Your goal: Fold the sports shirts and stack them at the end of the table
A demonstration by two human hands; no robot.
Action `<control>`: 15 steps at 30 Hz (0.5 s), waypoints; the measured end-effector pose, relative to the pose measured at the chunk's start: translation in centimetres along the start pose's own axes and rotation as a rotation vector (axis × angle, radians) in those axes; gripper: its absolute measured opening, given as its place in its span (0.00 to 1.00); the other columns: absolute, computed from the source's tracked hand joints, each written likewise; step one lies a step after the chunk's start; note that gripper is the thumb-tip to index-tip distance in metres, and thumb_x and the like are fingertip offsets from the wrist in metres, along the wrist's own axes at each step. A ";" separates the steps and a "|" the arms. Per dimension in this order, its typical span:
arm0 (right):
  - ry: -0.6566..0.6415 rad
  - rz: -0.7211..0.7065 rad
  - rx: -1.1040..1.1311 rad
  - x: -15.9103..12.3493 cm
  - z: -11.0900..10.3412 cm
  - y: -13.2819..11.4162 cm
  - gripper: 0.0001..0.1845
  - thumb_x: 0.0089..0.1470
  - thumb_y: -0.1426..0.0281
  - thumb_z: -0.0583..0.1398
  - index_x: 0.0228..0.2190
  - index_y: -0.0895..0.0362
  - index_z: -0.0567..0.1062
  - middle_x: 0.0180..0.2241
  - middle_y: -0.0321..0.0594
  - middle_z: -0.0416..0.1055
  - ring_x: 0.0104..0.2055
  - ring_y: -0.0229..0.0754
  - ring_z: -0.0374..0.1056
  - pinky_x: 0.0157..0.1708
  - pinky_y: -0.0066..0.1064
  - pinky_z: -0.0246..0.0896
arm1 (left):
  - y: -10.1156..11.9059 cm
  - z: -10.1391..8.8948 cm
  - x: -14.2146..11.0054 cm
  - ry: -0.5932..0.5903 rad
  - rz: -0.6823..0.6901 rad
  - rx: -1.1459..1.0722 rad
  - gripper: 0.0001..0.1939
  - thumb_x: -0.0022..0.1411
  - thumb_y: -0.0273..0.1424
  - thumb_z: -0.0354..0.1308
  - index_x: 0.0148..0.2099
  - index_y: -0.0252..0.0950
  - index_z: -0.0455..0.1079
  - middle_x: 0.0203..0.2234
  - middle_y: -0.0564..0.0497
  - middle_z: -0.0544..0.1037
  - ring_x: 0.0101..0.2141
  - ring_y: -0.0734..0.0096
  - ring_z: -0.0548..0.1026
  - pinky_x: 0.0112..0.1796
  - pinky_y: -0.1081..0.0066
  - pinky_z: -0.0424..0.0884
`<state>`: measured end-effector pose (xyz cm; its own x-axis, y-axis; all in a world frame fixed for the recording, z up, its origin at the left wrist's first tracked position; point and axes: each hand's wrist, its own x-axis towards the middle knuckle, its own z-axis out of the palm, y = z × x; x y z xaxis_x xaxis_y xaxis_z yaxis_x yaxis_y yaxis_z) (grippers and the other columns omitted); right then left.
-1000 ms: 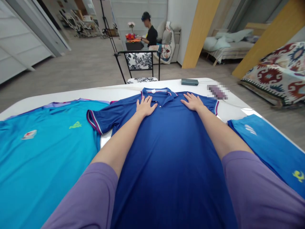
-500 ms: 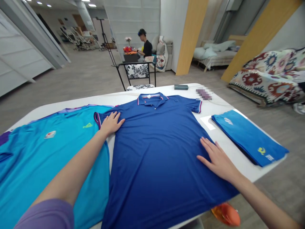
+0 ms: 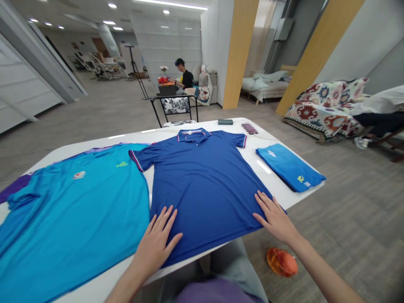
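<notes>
One teal shirt lies spread at the left of the white table, purple cloth showing past its side. Next, the left hand, open with palm down and fingers apart, rests at the polo's lower left edge. The navy polo lies spread mid-table, collar at the far side. At its lower right edge is the right hand, also open and palm down. An orange object sits on the floor; farther right, a folded blue shirt lies on the table.
</notes>
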<state>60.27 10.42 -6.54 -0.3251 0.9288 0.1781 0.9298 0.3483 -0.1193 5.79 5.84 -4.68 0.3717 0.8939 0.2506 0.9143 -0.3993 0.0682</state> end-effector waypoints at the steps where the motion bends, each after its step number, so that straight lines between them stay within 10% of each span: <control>1: 0.000 -0.015 -0.002 -0.4 0.1 -0.1 0.48 0.76 0.45 0.55 0.83 0.42 0.41 0.83 0.40 0.44 0.83 0.57 0.50 0.83 0.64 0.42 | 0.7 0.3 -1.8 0.013 -0.030 0.017 0.44 0.80 0.50 0.55 0.87 0.53 0.40 0.81 0.50 0.56 0.79 0.47 0.59 0.76 0.41 0.62; 15: -0.002 -0.169 -0.011 -5.5 -0.8 2.0 0.58 0.67 0.41 0.63 0.83 0.45 0.42 0.83 0.46 0.44 0.83 0.61 0.50 0.82 0.64 0.44 | 5.2 -0.5 -9.7 0.028 -0.163 0.023 0.49 0.79 0.52 0.54 0.88 0.50 0.31 0.82 0.44 0.52 0.79 0.41 0.56 0.75 0.32 0.56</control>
<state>64.08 5.98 -6.99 -0.4771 0.8575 0.1927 0.8637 0.4980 -0.0775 6.85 -4.96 -6.25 0.2141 0.9402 0.2649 0.9655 -0.2448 0.0885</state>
